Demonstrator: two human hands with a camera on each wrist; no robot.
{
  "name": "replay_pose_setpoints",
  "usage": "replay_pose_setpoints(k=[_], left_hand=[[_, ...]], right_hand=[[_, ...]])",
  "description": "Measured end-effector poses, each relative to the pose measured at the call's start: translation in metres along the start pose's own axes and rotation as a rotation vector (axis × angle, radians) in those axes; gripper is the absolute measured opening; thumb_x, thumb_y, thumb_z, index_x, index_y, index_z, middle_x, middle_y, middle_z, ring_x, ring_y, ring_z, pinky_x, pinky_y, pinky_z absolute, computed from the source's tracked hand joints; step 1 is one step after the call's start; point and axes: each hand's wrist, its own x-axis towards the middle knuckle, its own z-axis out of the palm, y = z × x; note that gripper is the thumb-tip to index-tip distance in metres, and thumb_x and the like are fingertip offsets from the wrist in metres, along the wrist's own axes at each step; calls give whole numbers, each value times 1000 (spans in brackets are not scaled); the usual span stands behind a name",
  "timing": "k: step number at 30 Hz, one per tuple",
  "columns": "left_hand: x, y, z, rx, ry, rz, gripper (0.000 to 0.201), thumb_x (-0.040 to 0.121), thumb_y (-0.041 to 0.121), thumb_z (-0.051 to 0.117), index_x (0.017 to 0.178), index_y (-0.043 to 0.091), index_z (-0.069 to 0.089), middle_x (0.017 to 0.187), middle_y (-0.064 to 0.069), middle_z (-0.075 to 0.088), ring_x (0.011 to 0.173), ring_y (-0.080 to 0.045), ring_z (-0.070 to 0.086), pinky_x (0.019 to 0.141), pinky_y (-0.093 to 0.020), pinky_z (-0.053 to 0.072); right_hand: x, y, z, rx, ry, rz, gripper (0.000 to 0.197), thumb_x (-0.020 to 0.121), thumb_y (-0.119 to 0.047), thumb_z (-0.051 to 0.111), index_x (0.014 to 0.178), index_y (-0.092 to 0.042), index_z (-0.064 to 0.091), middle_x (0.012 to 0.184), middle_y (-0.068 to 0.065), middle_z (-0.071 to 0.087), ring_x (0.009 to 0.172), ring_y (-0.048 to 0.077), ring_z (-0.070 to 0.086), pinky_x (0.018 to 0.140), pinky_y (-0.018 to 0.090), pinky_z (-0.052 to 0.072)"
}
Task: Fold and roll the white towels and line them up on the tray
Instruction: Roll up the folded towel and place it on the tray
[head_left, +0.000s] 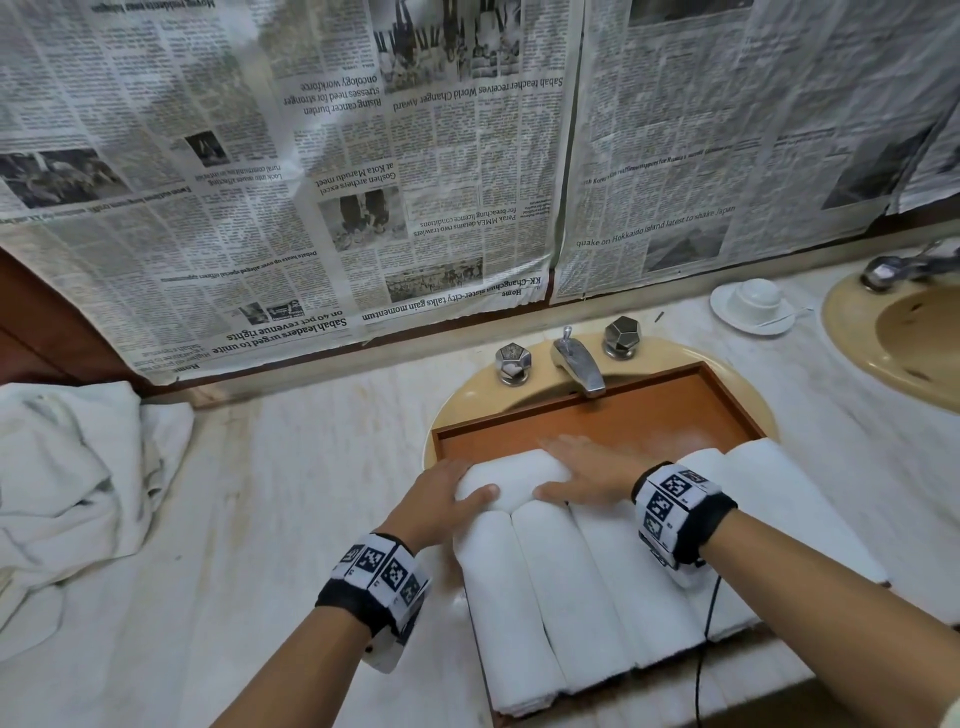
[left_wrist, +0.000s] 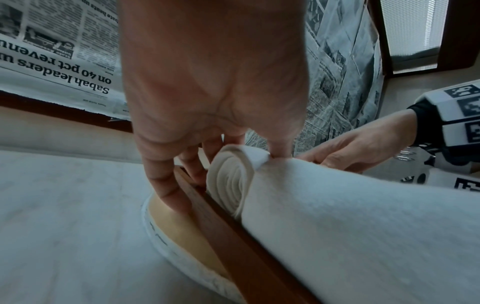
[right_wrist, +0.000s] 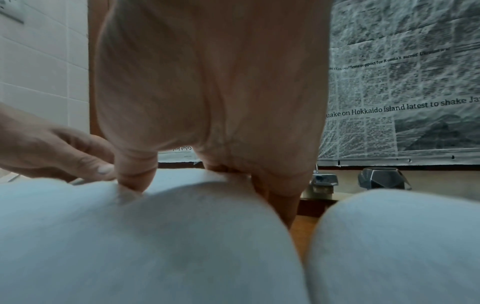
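Observation:
A rolled white towel lies crosswise in the brown tray, at the far ends of several rolled towels lined up lengthwise. My left hand grips the roll's left end, thumb on the near side. The left wrist view shows its fingers reaching down past the roll's spiral end, along the tray rim. My right hand holds the roll's right part. Its thumb presses into the towel and its fingers reach over the far side.
The tray sits over a tan sink with a chrome faucet. A heap of loose white towels lies on the counter at the left. A cup and saucer and a second sink are at the right. Newspaper covers the wall.

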Motion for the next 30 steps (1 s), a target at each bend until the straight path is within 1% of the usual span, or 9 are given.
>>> replay_pose_setpoints(k=[4,7,9,11,15,18,23,27,30], left_hand=[[-4,1,5,-41,23,1,41,91,60,59,115,27,60,113,4,61,104,-15,57,92,-35,47],[-9,3,6,-51,26,21,25,92,56,61,101,34,55,107,5,61,99,-15,57,86,-32,46],[-11,2,6,-63,29,30,21,91,55,62,96,36,53,101,7,62,95,-14,58,80,-29,44],[-11,-1,7,-73,34,29,24,90,57,63,98,36,56,102,9,63,96,-12,59,80,-29,46],[-12,-4,11,-105,32,18,46,84,64,61,118,33,63,111,12,67,102,-9,61,90,-32,51],[-13,-4,12,-111,33,15,50,81,68,59,119,35,63,111,12,67,102,-9,61,90,-33,51],[-13,-3,13,-126,37,15,44,87,60,64,122,33,63,114,10,66,104,-10,61,91,-31,50],[-13,-4,12,-144,29,9,50,84,63,63,125,35,62,116,12,66,106,-8,61,92,-30,50],[-12,-2,12,-135,28,2,54,83,64,62,129,34,59,120,11,65,108,-9,60,94,-32,50]], right_hand=[[-1,3,4,33,-18,32,91,91,-66,51,159,-26,7,167,7,2,153,27,0,123,47,9],[-5,-1,3,59,-32,44,90,92,-63,53,159,-24,7,167,7,1,154,24,1,122,44,10],[-11,-5,2,73,-41,48,89,93,-60,54,159,-22,7,167,7,-1,154,24,2,121,42,11],[-16,-8,0,78,-48,46,89,94,-58,54,159,-21,6,167,7,-3,153,24,4,121,40,13],[-24,-12,-1,75,-59,50,86,96,-53,55,159,-21,6,167,7,-3,152,28,11,120,41,16],[-28,-14,0,70,-47,55,85,96,-52,55,159,-21,8,167,8,-2,152,28,13,118,40,18],[-27,-13,1,75,-18,51,80,96,-49,57,157,-17,16,165,9,10,149,28,22,115,38,24],[-23,-10,2,80,-16,46,83,94,-52,59,157,-18,18,164,7,13,150,25,20,116,39,23],[-20,-8,1,77,-6,42,83,91,-56,60,154,-18,23,156,4,27,140,24,34,110,37,32]])
